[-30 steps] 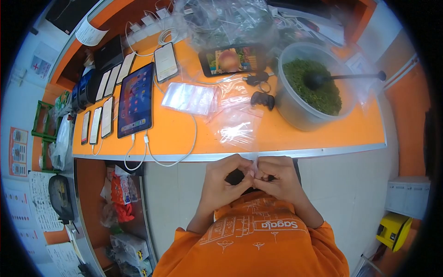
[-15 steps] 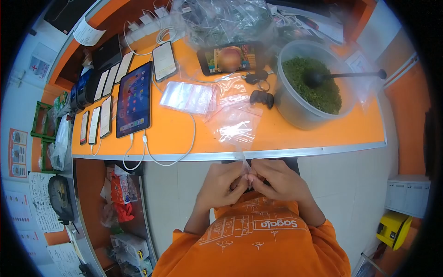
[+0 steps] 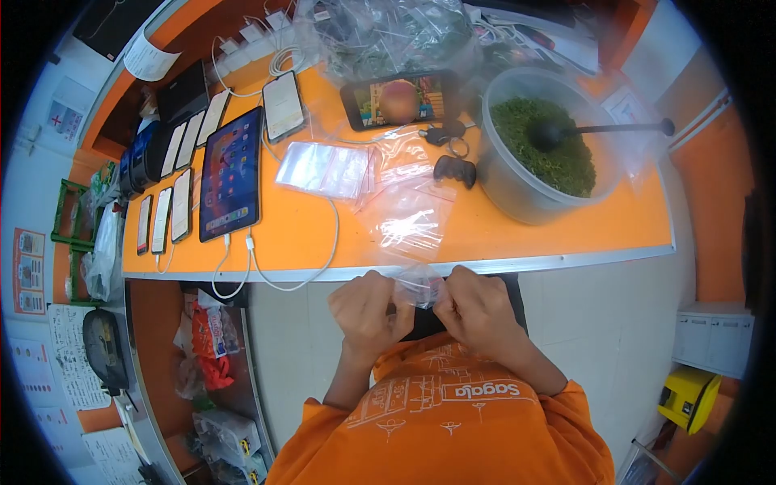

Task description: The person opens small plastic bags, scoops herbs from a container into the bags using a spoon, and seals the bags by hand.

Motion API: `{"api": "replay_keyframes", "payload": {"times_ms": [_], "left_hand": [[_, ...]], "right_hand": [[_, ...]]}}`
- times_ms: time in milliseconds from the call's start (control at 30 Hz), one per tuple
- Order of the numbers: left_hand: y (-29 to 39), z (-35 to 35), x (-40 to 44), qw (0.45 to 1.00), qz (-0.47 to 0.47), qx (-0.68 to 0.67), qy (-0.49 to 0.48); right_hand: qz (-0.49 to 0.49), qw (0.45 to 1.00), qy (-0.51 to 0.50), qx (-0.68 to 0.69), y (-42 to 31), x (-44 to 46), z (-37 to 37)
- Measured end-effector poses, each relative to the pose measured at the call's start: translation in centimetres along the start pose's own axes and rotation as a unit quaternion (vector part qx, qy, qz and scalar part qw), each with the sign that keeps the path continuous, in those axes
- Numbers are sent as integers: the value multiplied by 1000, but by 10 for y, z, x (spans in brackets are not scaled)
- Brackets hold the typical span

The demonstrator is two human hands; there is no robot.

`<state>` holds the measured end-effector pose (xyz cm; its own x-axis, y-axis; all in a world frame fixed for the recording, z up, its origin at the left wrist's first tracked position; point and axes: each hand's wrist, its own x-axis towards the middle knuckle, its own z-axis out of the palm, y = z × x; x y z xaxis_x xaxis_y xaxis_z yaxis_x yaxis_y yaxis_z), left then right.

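A small clear plastic bag (image 3: pixel 419 284) is stretched between my two hands, just off the table's front edge. My left hand (image 3: pixel 368 314) pinches its left side, and my right hand (image 3: pixel 478 307) grips the right side. Both sets of fingers are closed. On the table just beyond lie more clear zip bags (image 3: pixel 408 222), with a stack of flat bags (image 3: pixel 323 170) to their left. A translucent tub (image 3: pixel 517 190) of green moss-like material (image 3: pixel 558 166) stands to the right, with a long-handled black scoop (image 3: pixel 552 134) resting in it.
On the orange table (image 3: pixel 303 242) are a tablet (image 3: pixel 232 174), several phones with charging cables, a phone playing video (image 3: pixel 402 101), keys (image 3: pixel 447 133) and a small black object (image 3: pixel 456 170). A large bag of filled plastic packets (image 3: pixel 388 36) sits at the back. Open shelves (image 3: pixel 214 347) are below left.
My hands have moved apart and slightly up. The bag, narrow and bunched between my fingertips before, is now spread wider between them.
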<state>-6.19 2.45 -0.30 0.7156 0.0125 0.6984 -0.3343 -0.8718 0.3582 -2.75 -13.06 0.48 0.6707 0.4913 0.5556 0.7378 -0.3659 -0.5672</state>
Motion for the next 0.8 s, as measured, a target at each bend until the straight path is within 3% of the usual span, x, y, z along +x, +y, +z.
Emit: {"api": "replay_keyframes", "payload": {"times_ms": [33, 133, 233, 333, 433, 533, 633, 800], "left_hand": [[1, -1, 0, 1000, 3, 1, 6], [7, 1, 8, 996, -45, -66, -35], [14, 9, 18, 975, -157, -156, -1], [13, 17, 23, 971, -173, -163, 30], [12, 22, 27, 980, -105, -68, 155], [11, 31, 20, 982, -18, -46, 184], [16, 30, 18, 984, 10, -60, 165], [15, 28, 13, 992, -25, -27, 118]], "right_hand": [[10, 1000, 18, 5, -2, 1, 0], [-81, 996, 26, -3, 2, 8, -2], [-59, 998, -4, -32, -1, 6, -2], [-124, 991, -6, -47, 2, 6, 4], [-98, 993, 46, -52, 4, 3, 0], [-70, 989, 120, -40, 6, 0, 9], [27, 983, 156, 95, 5, 5, 18], [26, 973, 214, 86, 10, 18, 25]]}}
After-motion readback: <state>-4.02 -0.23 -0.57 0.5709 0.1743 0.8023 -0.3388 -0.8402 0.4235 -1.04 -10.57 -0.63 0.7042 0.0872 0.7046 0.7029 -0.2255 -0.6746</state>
